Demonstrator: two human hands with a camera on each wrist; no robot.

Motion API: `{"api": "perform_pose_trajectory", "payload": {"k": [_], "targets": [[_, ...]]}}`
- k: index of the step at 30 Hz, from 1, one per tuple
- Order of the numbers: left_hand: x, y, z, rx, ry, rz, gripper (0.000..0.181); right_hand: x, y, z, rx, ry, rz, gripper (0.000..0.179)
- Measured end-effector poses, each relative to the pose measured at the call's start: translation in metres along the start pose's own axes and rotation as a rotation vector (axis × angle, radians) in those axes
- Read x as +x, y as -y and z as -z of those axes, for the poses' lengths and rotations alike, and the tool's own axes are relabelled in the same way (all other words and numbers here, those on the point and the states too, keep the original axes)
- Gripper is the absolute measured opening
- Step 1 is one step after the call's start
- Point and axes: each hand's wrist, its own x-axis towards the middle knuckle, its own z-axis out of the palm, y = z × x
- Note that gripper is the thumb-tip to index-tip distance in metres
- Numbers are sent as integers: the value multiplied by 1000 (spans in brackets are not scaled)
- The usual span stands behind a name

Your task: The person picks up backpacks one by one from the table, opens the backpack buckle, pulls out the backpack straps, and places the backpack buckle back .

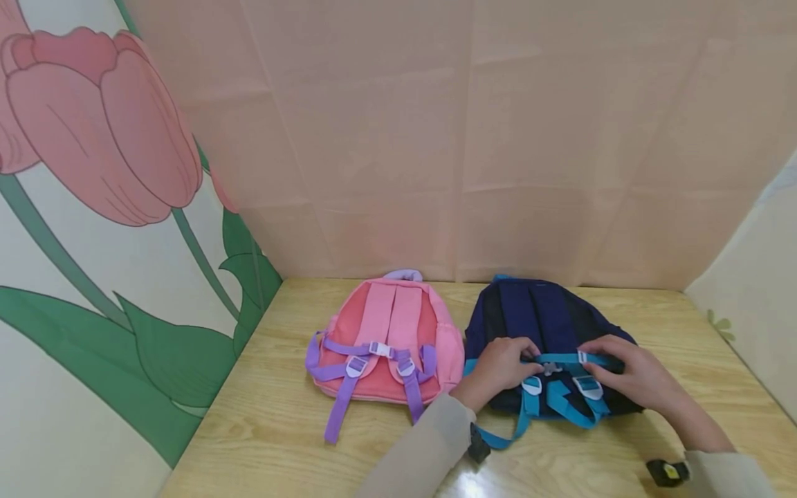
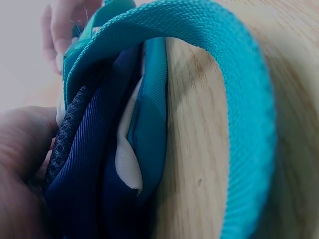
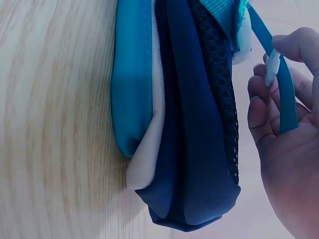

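A navy backpack (image 1: 548, 311) lies on the table with its shoulder straps up. Across its lower part runs a teal chest strap (image 1: 557, 357), and a grey buckle (image 1: 551, 369) shows just below it. My left hand (image 1: 504, 366) pinches the strap's left end between thumb and fingers; in the left wrist view that hand's fingertips are hidden behind the bag. My right hand (image 1: 635, 370) holds the strap's other side, thumb and fingers on a white slider (image 3: 272, 67). Teal webbing (image 2: 249, 109) loops beside the bag in the left wrist view.
Left of the navy bag lies a pink backpack (image 1: 392, 318) with purple straps (image 1: 339, 413) and its white buckle (image 1: 381, 350) fastened. Both rest on a wooden table (image 1: 249, 415) against a peach cloth backdrop (image 1: 386, 138). A tulip-patterned wall (image 1: 106, 124) borders the left side.
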Motion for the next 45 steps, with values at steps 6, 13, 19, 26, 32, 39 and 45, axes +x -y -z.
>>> {"api": "perform_pose_trajectory", "payload": {"k": [6,13,19,26,32,39,45], "targets": [[0,0,0,4,-1,0,15,-1,0,2,3,-13,20,34],[1,-1,0,-1,9,13,16,-2,-2,3,0,-5,15,34],[1,-2,0,-4,8,19,16,-3,-6,6,-7,-3,-10,33],[0,-3,1,-8,12,33,15,-5,-5,9,-19,-5,-30,33],[0,-4,1,-1,10,37,16,-6,-5,10,-22,0,-54,32],[0,-3,0,-6,4,33,16,-8,-9,10,-19,-15,-42,35],[1,-3,-1,-9,4,39,16,-9,-11,12,-3,-17,-30,36]]}}
